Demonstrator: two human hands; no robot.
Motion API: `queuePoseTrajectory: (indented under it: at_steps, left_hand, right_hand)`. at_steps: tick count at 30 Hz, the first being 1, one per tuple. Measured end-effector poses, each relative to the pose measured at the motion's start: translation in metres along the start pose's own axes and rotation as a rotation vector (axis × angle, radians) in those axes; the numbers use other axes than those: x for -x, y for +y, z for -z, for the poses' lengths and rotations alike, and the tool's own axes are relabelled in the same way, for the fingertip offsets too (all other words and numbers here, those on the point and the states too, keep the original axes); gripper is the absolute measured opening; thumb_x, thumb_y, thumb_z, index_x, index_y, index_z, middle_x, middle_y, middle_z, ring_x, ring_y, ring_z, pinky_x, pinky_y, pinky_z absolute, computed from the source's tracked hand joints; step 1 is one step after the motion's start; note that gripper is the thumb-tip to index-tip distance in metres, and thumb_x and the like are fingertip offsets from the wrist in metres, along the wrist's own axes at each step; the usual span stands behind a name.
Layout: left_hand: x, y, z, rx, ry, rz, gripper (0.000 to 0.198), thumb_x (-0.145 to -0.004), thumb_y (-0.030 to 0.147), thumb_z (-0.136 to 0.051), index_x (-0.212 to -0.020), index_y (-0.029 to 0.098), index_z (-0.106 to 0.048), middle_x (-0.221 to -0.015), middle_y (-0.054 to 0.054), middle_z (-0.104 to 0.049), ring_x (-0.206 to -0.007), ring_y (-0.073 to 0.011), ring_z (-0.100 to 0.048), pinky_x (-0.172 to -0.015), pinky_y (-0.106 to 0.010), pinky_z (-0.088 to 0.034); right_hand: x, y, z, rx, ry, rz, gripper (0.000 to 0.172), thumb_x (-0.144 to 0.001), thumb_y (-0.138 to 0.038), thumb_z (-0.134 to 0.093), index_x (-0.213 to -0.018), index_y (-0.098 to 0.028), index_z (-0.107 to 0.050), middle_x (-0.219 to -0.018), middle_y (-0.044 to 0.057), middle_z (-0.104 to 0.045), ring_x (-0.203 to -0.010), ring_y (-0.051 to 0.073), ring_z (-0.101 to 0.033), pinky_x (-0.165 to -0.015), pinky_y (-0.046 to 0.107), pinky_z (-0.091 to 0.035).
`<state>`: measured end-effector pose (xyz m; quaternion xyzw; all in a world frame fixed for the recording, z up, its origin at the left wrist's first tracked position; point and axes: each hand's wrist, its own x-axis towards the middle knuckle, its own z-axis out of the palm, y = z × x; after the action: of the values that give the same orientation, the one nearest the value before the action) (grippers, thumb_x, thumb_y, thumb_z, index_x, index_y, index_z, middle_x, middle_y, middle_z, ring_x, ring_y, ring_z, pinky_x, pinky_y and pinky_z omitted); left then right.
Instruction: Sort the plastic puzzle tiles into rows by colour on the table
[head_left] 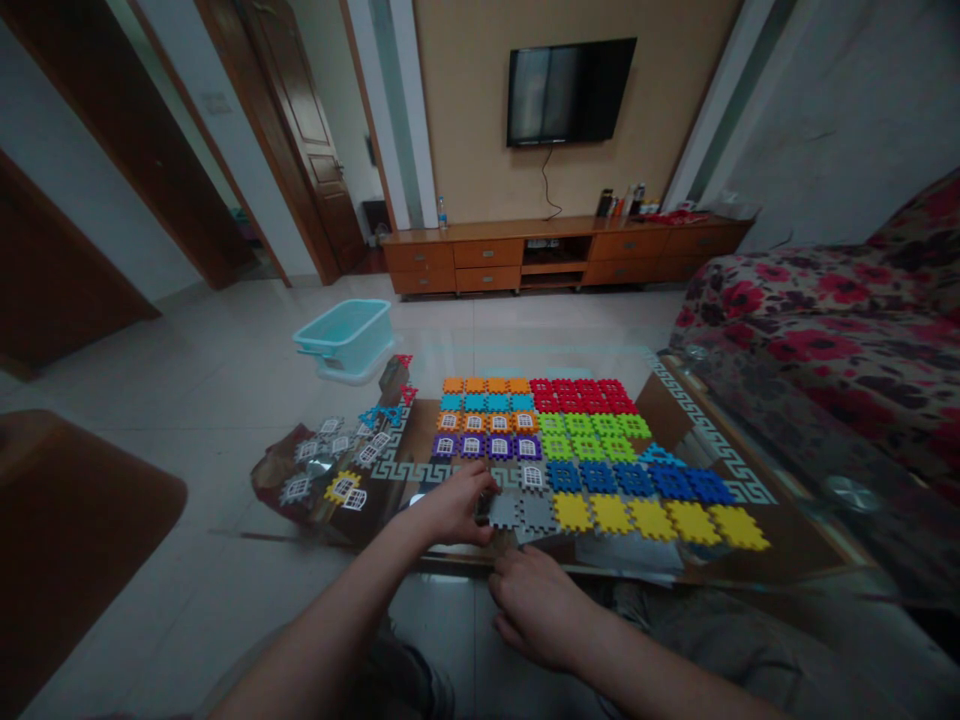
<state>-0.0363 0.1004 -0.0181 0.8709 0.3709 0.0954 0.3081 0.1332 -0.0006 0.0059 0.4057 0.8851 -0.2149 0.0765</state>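
On the glass table, my left hand (454, 507) has its thumb and fingers around the left end of a row of interlocking plastic tiles. A grey tile (504, 511) lies at its fingertips, and its grip covers part of that end. A second grey tile (538, 513) and several yellow tiles (611, 516) continue the row to the right. My right hand (536, 605) is curled at the table's front edge, just below the grey tiles; its palm is hidden. Behind the grey ones lie a white window piece (532, 477) and dark blue tiles (598, 477).
Farther back are purple tiles (486, 446), light green tiles (580, 426), turquoise tiles (486, 402) and red tiles (577, 390). Loose window pieces (373, 448) lie at the left. A pale blue tub (349, 335) stands behind the table, and a flowered sofa (817, 290) is at the right.
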Motion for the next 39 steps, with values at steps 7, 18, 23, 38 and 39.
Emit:
queuePoseTrajectory:
  at_steps: [7,18,23,38,39]
  left_hand:
    - [-0.0002,-0.0024,-0.0005,0.016,0.005,-0.005,0.053,-0.060,0.025,-0.077,-0.108,0.019,-0.057,-0.117,-0.007,-0.051,-0.109,-0.0242,-0.050,-0.097,-0.034,-0.043]
    - [-0.0005,-0.0009,0.0007,0.002,0.001,0.000,0.050,-0.060,0.026,-0.075,-0.106,0.020,-0.057,-0.115,-0.007,-0.052,-0.107,-0.0244,-0.051,-0.095,-0.035,-0.044]
    - [-0.0002,-0.0002,0.0003,-0.006,0.007,-0.006,0.050,-0.061,0.025,-0.075,-0.107,0.019,-0.057,-0.115,-0.007,-0.051,-0.107,-0.0244,-0.051,-0.095,-0.035,-0.044]
    - [0.0000,0.0019,0.0007,0.005,0.000,-0.001,0.050,-0.062,0.024,-0.075,-0.108,0.020,-0.057,-0.120,-0.007,-0.052,-0.111,-0.0247,-0.051,-0.096,-0.035,-0.044]
    - [-0.0001,0.0013,0.0001,0.004,0.001,-0.003,0.050,-0.062,0.024,-0.075,-0.108,0.020,-0.057,-0.121,-0.007,-0.052,-0.111,-0.0247,-0.051,-0.096,-0.035,-0.044]
  right_hand:
    - [-0.0007,0.0023,-0.0049,0.016,0.019,0.014,0.029,-0.082,-0.028,-0.059,-0.097,-0.007,-0.073,-0.101,0.019,-0.072,-0.108,0.034,-0.060,-0.096,0.044,-0.044]
    - [-0.0008,0.0010,-0.0039,0.011,0.011,0.017,0.028,-0.083,-0.028,-0.059,-0.098,-0.007,-0.073,-0.100,0.019,-0.072,-0.105,0.034,-0.062,-0.093,0.044,-0.045]
    - [-0.0017,0.0023,-0.0058,0.012,0.035,0.021,0.028,-0.082,-0.027,-0.060,-0.096,-0.007,-0.073,-0.101,0.019,-0.072,-0.106,0.034,-0.062,-0.093,0.044,-0.045]
    - [-0.0012,0.0004,-0.0024,0.003,-0.003,-0.002,0.029,-0.083,-0.028,-0.059,-0.098,-0.007,-0.073,-0.102,0.020,-0.072,-0.106,0.034,-0.062,-0.096,0.044,-0.043]
    - [-0.0011,0.0002,-0.0017,0.001,-0.002,-0.006,0.029,-0.083,-0.028,-0.059,-0.098,-0.007,-0.072,-0.103,0.020,-0.072,-0.106,0.034,-0.062,-0.096,0.044,-0.043]
